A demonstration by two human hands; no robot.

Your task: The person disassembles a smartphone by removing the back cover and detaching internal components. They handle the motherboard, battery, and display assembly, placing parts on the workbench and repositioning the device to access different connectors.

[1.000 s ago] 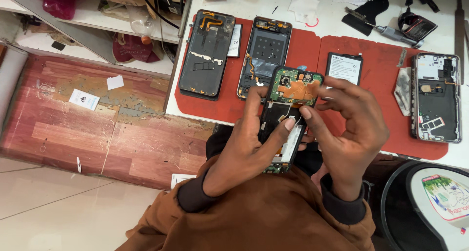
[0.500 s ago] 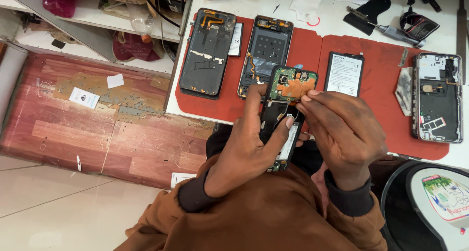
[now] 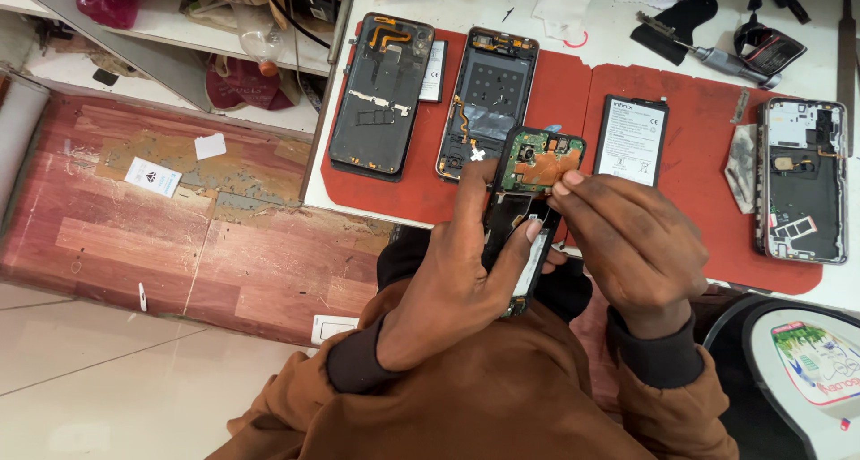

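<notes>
Opened black smartphone with exposed green circuit board sits gripped in the left hand above the red work mat, steadied so the right hand's fingertips can pinch at its board.

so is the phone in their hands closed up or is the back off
Back off. The phone held in the left hand shows its bare green circuit board and copper shielding, with no cover over them; the right hand fingertips touch the board.
</notes>
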